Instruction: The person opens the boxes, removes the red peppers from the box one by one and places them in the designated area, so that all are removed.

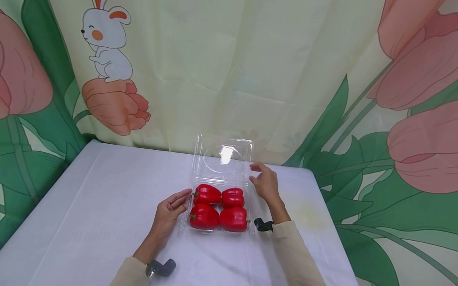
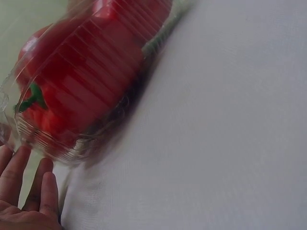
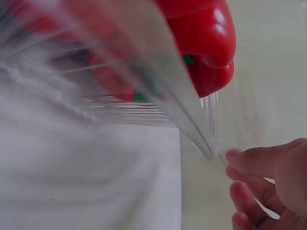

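Observation:
Several glossy red bell peppers (image 1: 234, 219) with green stems sit in two rows in a clear plastic clamshell box (image 1: 217, 232). Its transparent lid (image 1: 204, 174) stands raised at the back, hinged to the base. At the box's left side, my left hand (image 1: 171, 210) has extended fingers, with the fingertips at the rim. The left wrist view shows those fingers (image 2: 13, 175) by the ribbed corner below a pepper (image 2: 72, 91). My right hand (image 1: 266, 184) is at the lid's lower right edge, its thumb and forefinger apart. In the right wrist view its fingertips (image 3: 233, 154) are close to the plastic edge.
A white cloth covers the table (image 1: 100, 214). Behind it hangs a pale curtain (image 1: 286, 79) printed with tulips and a rabbit. A dark wrist camera (image 1: 162, 268) is strapped to the left wrist, another (image 1: 263, 225) to the right.

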Demonstrator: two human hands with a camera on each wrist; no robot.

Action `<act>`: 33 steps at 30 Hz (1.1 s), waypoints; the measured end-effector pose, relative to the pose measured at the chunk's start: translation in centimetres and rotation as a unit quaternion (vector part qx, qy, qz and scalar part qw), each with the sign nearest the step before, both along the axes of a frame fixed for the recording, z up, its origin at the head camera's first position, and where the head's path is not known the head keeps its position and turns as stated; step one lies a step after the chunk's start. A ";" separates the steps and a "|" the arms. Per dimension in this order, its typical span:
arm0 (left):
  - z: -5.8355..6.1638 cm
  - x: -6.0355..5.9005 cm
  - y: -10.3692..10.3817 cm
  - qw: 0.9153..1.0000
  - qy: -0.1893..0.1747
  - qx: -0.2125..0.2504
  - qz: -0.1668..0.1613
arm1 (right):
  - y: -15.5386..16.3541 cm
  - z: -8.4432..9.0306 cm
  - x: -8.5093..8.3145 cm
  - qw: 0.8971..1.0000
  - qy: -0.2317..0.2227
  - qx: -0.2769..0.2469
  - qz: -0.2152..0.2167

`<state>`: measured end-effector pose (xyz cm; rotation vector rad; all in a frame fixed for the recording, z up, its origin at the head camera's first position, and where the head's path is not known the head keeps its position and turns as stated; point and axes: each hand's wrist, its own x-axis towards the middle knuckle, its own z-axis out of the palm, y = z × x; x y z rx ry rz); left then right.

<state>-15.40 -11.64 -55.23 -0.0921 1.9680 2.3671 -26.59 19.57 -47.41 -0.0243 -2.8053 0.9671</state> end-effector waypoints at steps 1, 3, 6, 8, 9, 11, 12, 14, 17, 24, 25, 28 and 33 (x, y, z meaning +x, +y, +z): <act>0.0 0.0 0.0 1.000 0.001 -0.001 0.000 | 0.0 -0.1 0.0 1.000 -0.004 0.002 0.000; 0.0 0.0 0.0 1.000 0.002 -0.004 0.000 | 0.1 -0.2 -0.1 1.000 -0.012 0.008 0.002; 0.0 0.0 0.0 1.000 0.002 -0.004 0.004 | 0.2 -0.3 -0.2 1.000 -0.025 0.015 0.005; 0.0 0.0 0.0 1.000 0.003 -0.004 0.007 | 0.2 -0.4 -0.3 0.999 -0.031 0.017 0.010; 0.0 0.0 0.0 1.000 0.004 -0.005 0.009 | 0.2 -0.4 -0.3 0.999 -0.032 0.018 0.012; -0.1 0.1 0.0 1.000 0.005 -0.006 0.010 | 0.1 -0.4 -0.3 0.999 -0.031 0.019 0.014; -0.1 0.1 0.0 1.000 0.007 -0.007 0.009 | 0.1 -0.4 -0.2 0.999 -0.029 0.020 0.015; -0.2 0.1 0.0 1.000 0.010 -0.007 0.008 | 0.1 -0.4 -0.1 0.999 -0.020 0.021 0.015; -0.2 0.1 0.1 1.000 0.011 -0.007 0.007 | 0.2 -0.3 0.3 1.000 0.004 0.024 0.014; -0.2 0.1 0.3 1.000 0.006 -0.006 0.012 | 0.4 0.8 1.7 0.998 0.060 0.021 0.013; -0.2 0.1 0.3 1.000 0.006 -0.007 0.013 | 0.4 1.0 2.0 0.998 0.064 0.019 0.016; -0.1 0.2 0.3 1.000 0.006 -0.009 0.013 | 0.4 1.7 3.0 0.997 0.069 0.016 0.025; -0.2 0.1 0.3 1.000 0.011 -0.021 0.012 | 0.2 2.6 4.8 0.997 0.068 0.005 0.041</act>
